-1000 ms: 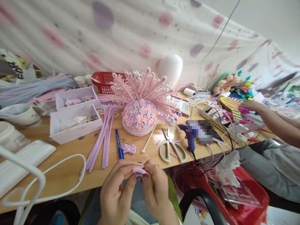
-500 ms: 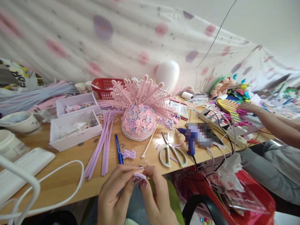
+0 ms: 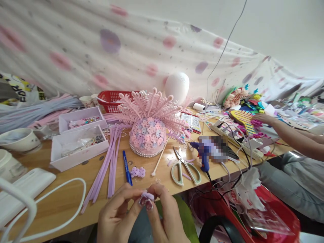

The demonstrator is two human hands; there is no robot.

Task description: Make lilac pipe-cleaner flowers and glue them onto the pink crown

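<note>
A small coiled piece of lilac pipe cleaner (image 3: 147,195) is pinched between the fingertips of my left hand (image 3: 120,212) and my right hand (image 3: 165,212), just off the table's front edge. Both thumbs press against it, covering part of it. Beyond my fingers lie several finished lilac pipe-cleaner flowers (image 3: 138,172), with a blue pen (image 3: 127,168) to their left. Loose lilac pipe cleaners (image 3: 107,165) are spread further left. Behind stands a pink headdress (image 3: 148,135), its dome covered in pastel flowers, with feather-like pink fronds and a pearl rim.
Scissors (image 3: 183,167) lie partly open right of my hands, beside a blue glue gun (image 3: 204,157). White boxes of beads (image 3: 78,148) and a white cable (image 3: 83,195) occupy the left. A co-worker's arm (image 3: 286,131) reaches in at right, above a red bin (image 3: 286,209).
My fingers have shifted around the lilac piece, and my hands sit slightly further left and lower. The whole view has tilted a little; objects on the table stay in place.
</note>
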